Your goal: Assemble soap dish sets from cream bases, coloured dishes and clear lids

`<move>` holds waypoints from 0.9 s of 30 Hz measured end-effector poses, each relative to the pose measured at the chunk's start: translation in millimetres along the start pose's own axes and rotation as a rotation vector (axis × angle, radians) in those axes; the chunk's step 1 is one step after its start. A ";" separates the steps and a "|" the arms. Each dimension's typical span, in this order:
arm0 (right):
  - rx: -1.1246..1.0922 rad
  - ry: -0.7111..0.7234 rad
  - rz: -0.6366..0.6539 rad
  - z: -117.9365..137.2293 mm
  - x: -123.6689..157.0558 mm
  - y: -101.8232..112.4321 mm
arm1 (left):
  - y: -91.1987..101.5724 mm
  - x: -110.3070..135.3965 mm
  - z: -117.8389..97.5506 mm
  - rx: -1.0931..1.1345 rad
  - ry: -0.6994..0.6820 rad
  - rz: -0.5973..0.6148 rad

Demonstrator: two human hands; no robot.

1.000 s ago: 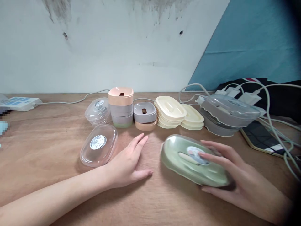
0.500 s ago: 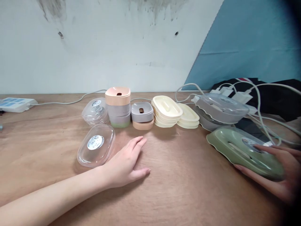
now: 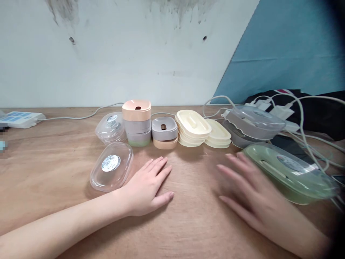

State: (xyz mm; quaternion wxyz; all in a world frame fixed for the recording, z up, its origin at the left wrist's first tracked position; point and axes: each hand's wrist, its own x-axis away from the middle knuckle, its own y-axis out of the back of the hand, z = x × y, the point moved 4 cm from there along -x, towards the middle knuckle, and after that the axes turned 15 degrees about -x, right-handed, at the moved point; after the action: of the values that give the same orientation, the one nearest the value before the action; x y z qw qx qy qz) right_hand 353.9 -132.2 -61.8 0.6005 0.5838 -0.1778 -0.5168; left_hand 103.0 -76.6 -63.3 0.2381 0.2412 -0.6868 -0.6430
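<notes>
My left hand [image 3: 148, 187] lies flat on the wooden table, fingers stretched out and holding nothing. Its wrist is close to a clear plastic lid [image 3: 111, 169] with a round label. Blurred by motion, my right hand [image 3: 250, 194] is over the table with its fingers apart and nothing in them. Just behind it rests a green oval box [image 3: 285, 172] under a clear lid. Farther back are a stack of peach, grey and green rings [image 3: 138, 124], a lower grey and peach stack [image 3: 164, 135], and cream oval trays [image 3: 193, 126] in two piles.
Several clear lids [image 3: 111, 127] are stacked at the back left. Grey lidded boxes [image 3: 256, 122] stand one on another at the right, beside white chargers and cables [image 3: 300, 111]. A white power strip [image 3: 23, 118] lies far left. A wall [image 3: 134, 54] closes off the back.
My right hand has let go of the green box, leaving it at the right, and has moved left over the table. My left hand stays in place.
</notes>
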 end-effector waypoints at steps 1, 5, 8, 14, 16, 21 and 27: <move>-0.038 0.058 0.120 14.0 -11.1 -12.1 | 0.1 -0.2 0.4 -0.018 -0.002 0.006; -0.194 0.142 0.377 41.5 -52.9 -44.7 | 0.0 0.6 4.5 -0.044 0.023 0.019; -0.250 0.157 0.411 47.2 -77.0 -56.3 | -0.2 1.2 7.2 -0.037 0.054 0.025; -0.271 0.174 0.378 49.1 -84.6 -59.8 | -0.2 -0.1 9.8 -0.039 0.066 0.026; -0.276 0.176 0.373 49.1 -82.9 -58.8 | -0.1 -0.1 10.4 -0.039 0.068 0.024; -0.272 0.175 0.371 49.9 -83.0 -57.7 | -0.9 0.5 9.8 -0.040 0.056 0.016; -0.262 0.172 0.385 35.8 -71.2 -51.5 | -1.5 1.3 10.1 -0.044 0.060 -0.015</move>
State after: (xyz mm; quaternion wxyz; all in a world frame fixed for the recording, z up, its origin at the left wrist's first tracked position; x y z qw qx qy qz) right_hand 274.7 -80.6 -70.4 0.7713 0.4983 -0.1653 -0.3599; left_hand 95.7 -69.8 -65.3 0.2589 0.2602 -0.6630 -0.6525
